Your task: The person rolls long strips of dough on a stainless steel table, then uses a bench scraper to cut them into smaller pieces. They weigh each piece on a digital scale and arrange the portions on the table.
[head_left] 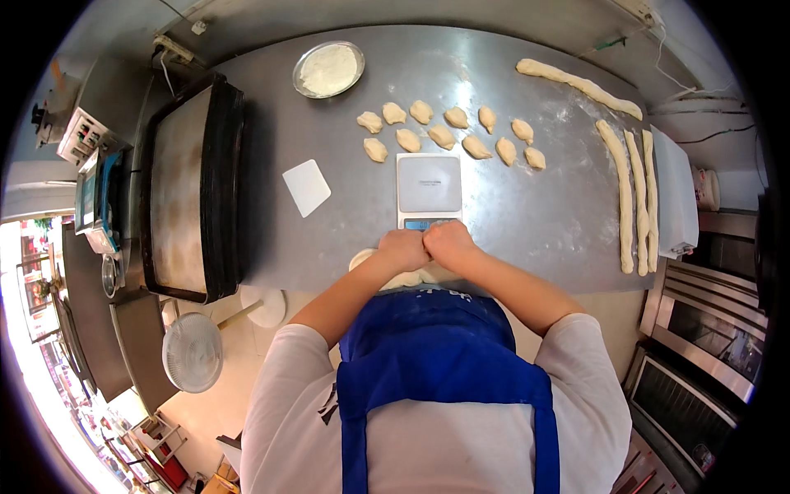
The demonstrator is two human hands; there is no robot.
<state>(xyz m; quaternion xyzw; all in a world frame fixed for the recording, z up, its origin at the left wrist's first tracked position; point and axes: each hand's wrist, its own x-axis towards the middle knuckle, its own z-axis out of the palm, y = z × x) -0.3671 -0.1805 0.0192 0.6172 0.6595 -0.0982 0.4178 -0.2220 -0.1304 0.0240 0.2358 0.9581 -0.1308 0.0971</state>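
Note:
My left hand [403, 249] and my right hand [447, 241] are closed and pressed together at the table's near edge, just in front of the scale. Both grip dough, though the piece between their fingers is mostly hidden. A larger pale lump of dough [405, 281] lies beneath my wrists, against the blue apron. Beyond my hands stands a white kitchen scale [429, 184] with a lit blue display and a bare weighing plate. Several small dough pieces [476, 147] sit in two uneven rows behind it.
A white dough scraper [307, 188] lies left of the scale. At the back is a bowl of flour [328, 69]. Stacked dark baking trays [185, 189] fill the left end. Long dough ropes [617, 193] lie at the right, beside a white box [673, 193] at the table's edge.

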